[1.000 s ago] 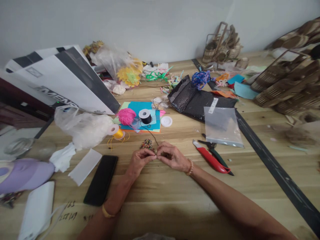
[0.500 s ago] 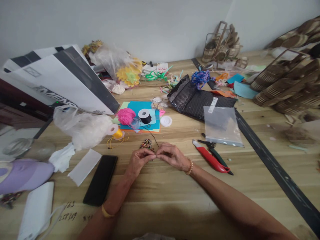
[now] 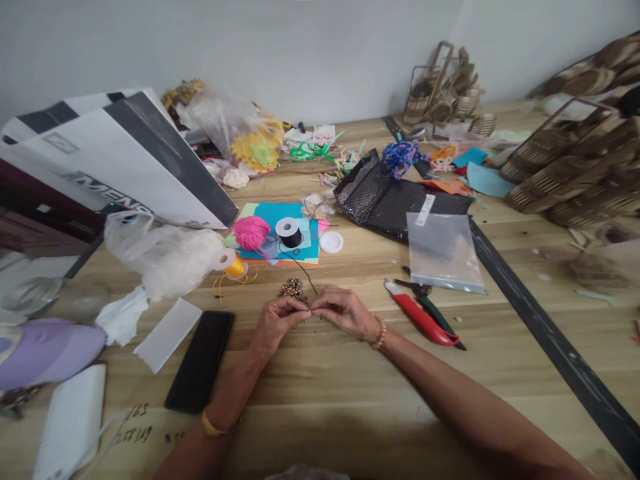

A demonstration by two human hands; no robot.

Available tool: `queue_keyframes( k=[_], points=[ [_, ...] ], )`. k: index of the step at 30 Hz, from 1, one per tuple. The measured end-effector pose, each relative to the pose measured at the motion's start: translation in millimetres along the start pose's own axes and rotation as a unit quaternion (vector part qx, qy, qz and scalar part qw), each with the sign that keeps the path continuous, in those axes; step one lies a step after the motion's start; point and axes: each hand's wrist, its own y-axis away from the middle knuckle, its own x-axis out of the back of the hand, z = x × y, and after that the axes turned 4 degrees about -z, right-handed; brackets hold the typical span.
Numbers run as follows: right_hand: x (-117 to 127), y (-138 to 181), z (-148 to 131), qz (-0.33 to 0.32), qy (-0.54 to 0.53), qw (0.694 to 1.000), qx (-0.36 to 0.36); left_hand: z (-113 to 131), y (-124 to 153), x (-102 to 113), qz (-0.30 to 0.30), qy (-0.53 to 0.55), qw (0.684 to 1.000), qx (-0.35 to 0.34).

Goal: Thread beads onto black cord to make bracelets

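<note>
Both hands meet at the middle of the wooden table (image 3: 350,393). My left hand (image 3: 278,322) and my right hand (image 3: 344,312) are each closed in a pinch, fingertips touching. A thin black thread (image 3: 303,268) runs from the pinch back to a black spool (image 3: 290,233) lying on coloured paper sheets (image 3: 273,212). What sits between the fingertips is too small to make out. A small heap of coloured beads (image 3: 293,289) lies just beyond the left fingers. A pink yarn ball (image 3: 251,232) rests beside the spool.
Red-handled cutters (image 3: 424,321) and a clear zip bag (image 3: 442,251) lie to the right, with a black bubble mailer (image 3: 387,197) behind. A black phone (image 3: 201,359), white plastic bag (image 3: 163,253) and yellow thread spool (image 3: 234,265) are on the left. Woven baskets (image 3: 575,167) stand far right.
The hands stay pinched together at the same spot, with only slight finger shifts. The view has drifted a little.
</note>
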Motion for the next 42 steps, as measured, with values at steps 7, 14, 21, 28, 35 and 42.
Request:
queue_keyframes(
  k=[7,14,21,28,35,42],
  points=[
    [2,0,-2,0.001,-0.006,1.0,0.006,0,0,1,-0.005,-0.007,1.0,0.008],
    [1,-1,-3,0.001,0.001,1.0,0.006,3,1,0,-0.024,-0.026,0.999,0.02],
    [-1,0,-3,0.006,-0.008,1.0,-0.007,5,1,-1,-0.032,-0.037,0.999,0.008],
    [2,-1,0,0.003,0.044,0.999,0.028,9,4,-3,-0.029,-0.042,0.999,-0.014],
    [22,-3,4,0.007,0.107,0.994,-0.014,7,4,2,-0.013,-0.001,1.0,-0.015],
    [28,-1,18,-0.023,0.17,0.985,-0.025,3,2,5,-0.009,0.039,0.999,-0.029]
  ],
)
